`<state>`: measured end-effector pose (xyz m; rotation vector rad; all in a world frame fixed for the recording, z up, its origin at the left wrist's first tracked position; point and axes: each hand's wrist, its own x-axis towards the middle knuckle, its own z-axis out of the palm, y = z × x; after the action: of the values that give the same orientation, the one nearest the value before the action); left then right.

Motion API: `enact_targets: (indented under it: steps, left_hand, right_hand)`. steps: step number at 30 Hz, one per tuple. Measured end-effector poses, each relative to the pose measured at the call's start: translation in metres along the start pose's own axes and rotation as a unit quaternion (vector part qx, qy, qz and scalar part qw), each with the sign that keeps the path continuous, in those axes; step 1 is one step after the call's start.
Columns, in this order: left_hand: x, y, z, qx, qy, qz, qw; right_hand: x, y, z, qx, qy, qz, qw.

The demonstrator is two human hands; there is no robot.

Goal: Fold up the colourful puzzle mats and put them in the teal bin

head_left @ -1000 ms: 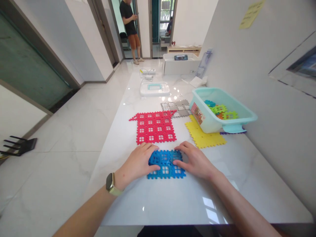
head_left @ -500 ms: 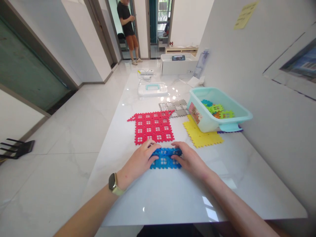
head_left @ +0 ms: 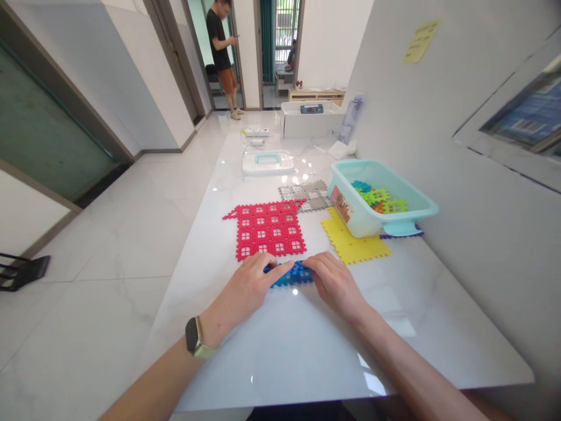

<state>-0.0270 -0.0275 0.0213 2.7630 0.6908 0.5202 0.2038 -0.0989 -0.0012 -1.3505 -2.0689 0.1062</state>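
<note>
Blue interlocking window tiles (head_left: 291, 279), joined and folded up together, lie on the white tabletop in front of me. My left hand (head_left: 253, 282) grips their left end, its thumb stretched along the top. From the other side, the fingers of my right hand (head_left: 335, 285) press on the right end, hiding part of it. Just beyond the tiles, a flat red panel (head_left: 270, 229) of joined window tiles lies close to my left fingertips. Farther off are a grey tile panel (head_left: 315, 196) and a yellow panel (head_left: 355, 245).
A mint plastic tub (head_left: 372, 219) holding green, orange and blue pieces stands on the right, partly over the yellow panel. Behind are a clear lid (head_left: 268, 164), a power strip (head_left: 255, 133) and a white box (head_left: 312, 124). A person (head_left: 224, 64) stands by the far doorway.
The blue tiles have been folded down flatter, showing a narrower strip. My left thumb has moved over their top, and my right fingers have come down onto the right end.
</note>
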Motion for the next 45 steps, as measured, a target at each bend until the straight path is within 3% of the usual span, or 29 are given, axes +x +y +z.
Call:
enact_targets:
  steps: [3,7,10,14,20,23,27,32,36,40,45]
  left_hand:
    - [0.001,0.003,-0.005,-0.080,0.009,-0.023,0.997]
    - [0.000,-0.001,-0.006,-0.165,-0.027,-0.095,0.981]
    - [-0.003,-0.007,0.001,-0.115,-0.062,-0.123,0.984]
    - [-0.008,-0.009,0.009,-0.060,-0.066,-0.137,0.987]
    - [-0.009,-0.005,0.006,-0.078,-0.071,-0.160,0.981]
    - [-0.007,-0.002,0.002,-0.130,-0.080,-0.152,0.976]
    - [-0.001,-0.001,0.000,-0.148,-0.047,-0.108,0.982]
    - [0.000,-0.008,0.009,-0.185,-0.046,-0.095,0.977]
    - [-0.002,-0.012,0.014,-0.216,-0.052,-0.084,0.971]
    - [-0.002,-0.016,0.011,-0.215,-0.058,-0.073,0.972]
    - [-0.001,-0.022,0.003,-0.235,-0.088,-0.039,0.967]
  right_hand:
    - [0.000,0.000,-0.002,0.056,0.007,0.038,0.998]
    - [-0.001,0.002,-0.001,0.131,-0.066,0.119,0.982]
    - [-0.001,0.005,0.002,0.085,-0.091,0.126,0.984]
    - [-0.002,0.010,0.004,0.043,-0.092,0.139,0.985]
    - [-0.004,0.011,-0.001,0.100,-0.129,0.143,0.976]
    - [-0.005,0.009,-0.001,0.142,-0.116,0.146,0.972]
    - [-0.003,0.006,-0.001,0.137,-0.074,0.102,0.983]
    - [-0.001,0.006,-0.004,0.120,-0.136,0.095,0.979]
    - [-0.004,0.011,-0.005,0.133,-0.132,0.117,0.975]
    - [-0.005,0.021,-0.009,0.149,-0.132,0.163,0.966]
    - [0.000,0.024,-0.020,0.197,-0.157,0.144,0.957]
